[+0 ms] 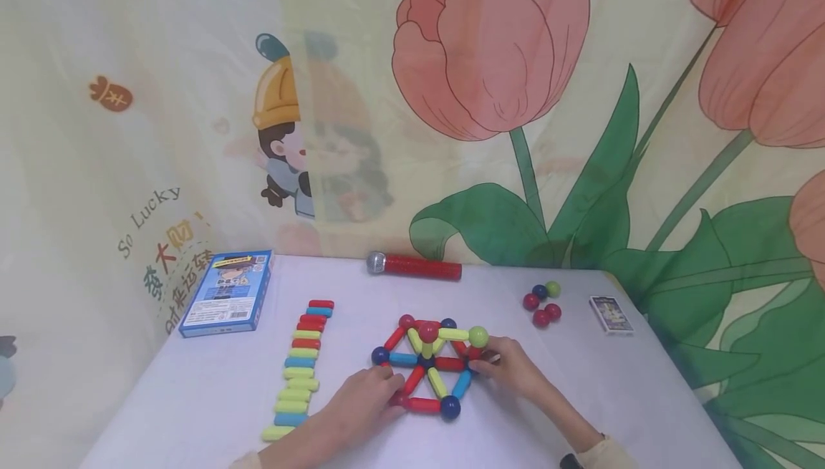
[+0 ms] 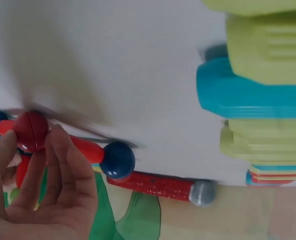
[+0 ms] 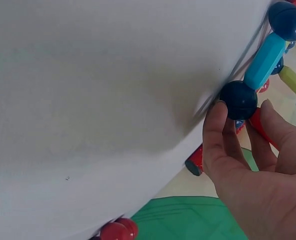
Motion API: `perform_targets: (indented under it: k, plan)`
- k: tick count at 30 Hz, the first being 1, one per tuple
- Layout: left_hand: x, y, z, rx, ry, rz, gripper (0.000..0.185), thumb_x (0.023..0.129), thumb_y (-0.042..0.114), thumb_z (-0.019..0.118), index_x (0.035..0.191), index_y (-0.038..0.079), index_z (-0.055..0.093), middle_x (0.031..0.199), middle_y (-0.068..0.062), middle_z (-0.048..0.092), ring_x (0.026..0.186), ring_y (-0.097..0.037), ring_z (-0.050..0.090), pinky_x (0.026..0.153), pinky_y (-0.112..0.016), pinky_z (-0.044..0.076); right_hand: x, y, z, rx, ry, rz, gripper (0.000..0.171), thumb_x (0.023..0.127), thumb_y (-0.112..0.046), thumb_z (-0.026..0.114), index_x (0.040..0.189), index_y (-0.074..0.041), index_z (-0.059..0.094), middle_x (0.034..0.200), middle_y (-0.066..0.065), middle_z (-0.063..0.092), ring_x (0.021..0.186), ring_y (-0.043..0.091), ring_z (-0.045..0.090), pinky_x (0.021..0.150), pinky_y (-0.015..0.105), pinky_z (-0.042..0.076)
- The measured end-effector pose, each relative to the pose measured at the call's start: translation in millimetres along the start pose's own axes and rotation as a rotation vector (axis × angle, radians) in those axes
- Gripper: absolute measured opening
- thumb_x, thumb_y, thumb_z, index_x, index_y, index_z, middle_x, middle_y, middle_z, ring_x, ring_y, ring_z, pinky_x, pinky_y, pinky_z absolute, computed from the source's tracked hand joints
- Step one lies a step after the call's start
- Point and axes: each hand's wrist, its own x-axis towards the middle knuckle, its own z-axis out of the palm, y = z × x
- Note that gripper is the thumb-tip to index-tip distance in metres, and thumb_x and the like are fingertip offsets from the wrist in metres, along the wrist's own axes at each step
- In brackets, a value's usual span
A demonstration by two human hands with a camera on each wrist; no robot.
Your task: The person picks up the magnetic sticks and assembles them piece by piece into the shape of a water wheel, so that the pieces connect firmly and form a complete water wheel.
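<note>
A flat wheel-shaped frame of magnetic sticks and balls [image 1: 427, 365] lies mid-table. My left hand [image 1: 392, 387] holds its near left corner; in the left wrist view the thumb and fingers [image 2: 62, 160] pinch a red ball [image 2: 31, 131], from which a red stick runs to a dark blue ball [image 2: 117, 160]. My right hand [image 1: 485, 361] grips the frame's right side. In the right wrist view its fingers [image 3: 223, 135] curl round a dark blue ball [image 3: 238, 100] joined to a cyan stick [image 3: 264, 61].
A row of spare sticks [image 1: 299, 369] lies left of the frame. A blue box [image 1: 225, 291] sits at the far left, a red toy microphone [image 1: 415, 266] at the back edge. Loose balls [image 1: 541, 303] and a small card box [image 1: 610, 313] are at the right.
</note>
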Motion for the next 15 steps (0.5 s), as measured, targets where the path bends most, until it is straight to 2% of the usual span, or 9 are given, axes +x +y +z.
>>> perform_targets:
  k: [7,15]
  plan:
    - [0.1,-0.8,-1.7,0.008,0.009,-0.004,0.034,0.089,0.034,0.091,0.113,0.015,0.077,0.090,0.007,0.068,0.086,-0.006,0.063,0.081,-0.028,0.060,-1.1,-2.5,0.3,-0.004,0.008,0.020,0.030,0.091,-0.006,0.086,0.120,-0.006,0.078,0.107,0.004,0.079,0.100,0.023,0.074,0.087,0.044,0.064]
    - [2.5,-8.0,-5.5,0.057,0.063,-0.018,0.034,0.087,0.028,0.093,0.114,0.013,0.079,0.095,0.002,0.069,0.088,-0.011,0.064,0.078,-0.029,0.059,-6.4,-4.6,3.1,-0.020,0.011,0.049,0.031,0.089,-0.010,0.088,0.118,-0.007,0.079,0.102,0.000,0.079,0.097,0.019,0.073,0.086,0.044,0.064]
